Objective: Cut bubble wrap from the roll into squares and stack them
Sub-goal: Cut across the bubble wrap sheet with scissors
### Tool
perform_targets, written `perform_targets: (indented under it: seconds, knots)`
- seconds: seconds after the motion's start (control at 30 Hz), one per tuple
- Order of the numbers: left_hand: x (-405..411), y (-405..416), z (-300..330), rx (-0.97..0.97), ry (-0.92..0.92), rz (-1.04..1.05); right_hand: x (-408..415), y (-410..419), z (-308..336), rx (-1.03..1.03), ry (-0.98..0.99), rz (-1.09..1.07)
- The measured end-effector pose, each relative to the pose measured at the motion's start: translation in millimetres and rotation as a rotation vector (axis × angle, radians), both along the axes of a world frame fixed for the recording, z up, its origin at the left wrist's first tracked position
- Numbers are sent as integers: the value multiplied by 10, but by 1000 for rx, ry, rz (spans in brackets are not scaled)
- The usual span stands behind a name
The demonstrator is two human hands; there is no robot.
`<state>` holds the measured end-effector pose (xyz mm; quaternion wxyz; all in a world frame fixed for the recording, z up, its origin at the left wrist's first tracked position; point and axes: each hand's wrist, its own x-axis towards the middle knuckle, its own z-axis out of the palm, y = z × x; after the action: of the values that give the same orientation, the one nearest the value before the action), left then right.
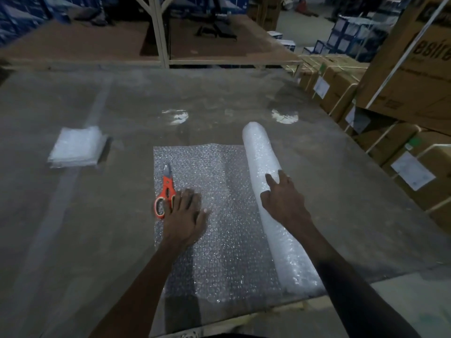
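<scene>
A white bubble wrap roll (pixel 266 172) lies on the table, running from near to far at centre right. An unrolled sheet (pixel 224 203) spreads flat to its left. Orange-handled scissors (pixel 166 191) lie on the sheet's left edge, blades pointing away. My left hand (pixel 185 213) presses flat on the sheet, fingers spread, just right of the scissor handles and touching them. My right hand (pixel 283 198) rests on top of the roll with fingers straight. A stack of cut squares (pixel 76 148) sits at the far left of the table.
The grey table (pixel 122 106) is wide, with its near edge just below the sheet. Strapped cardboard boxes (pixel 402 132) line the right side. A wooden platform with a post (pixel 158 30) stands beyond the table.
</scene>
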<state>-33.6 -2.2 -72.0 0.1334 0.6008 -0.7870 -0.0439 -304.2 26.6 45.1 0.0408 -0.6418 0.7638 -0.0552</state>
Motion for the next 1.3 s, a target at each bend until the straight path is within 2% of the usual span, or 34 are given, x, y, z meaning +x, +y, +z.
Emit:
perform_targets:
  seconds: [0.23, 0.4, 0.8, 0.93, 1.0, 1.1, 1.3]
  knots:
    - [20, -9, -36, 16, 40, 45, -197, 25, -92, 70, -20, 45]
    - [23, -17, -29, 8, 60, 46, -330, 14, -51, 114, -42, -26]
    - [98, -15, 30, 46, 113, -38, -274, 20, -143, 102, -49, -43]
    - [360, -14, 73, 57, 133, 23, -95, -39, -16, 67, 16, -35]
    - [574, -14, 106, 42, 131, 58, 96, -66, 2, -45, -36, 21]
    - [929, -2, 97, 43, 117, 64, 500, -77, -41, -188, -233, 150]
    - [1229, 85, -23, 79, 78, 55, 1466, -199, -308, -11, -562, 173]
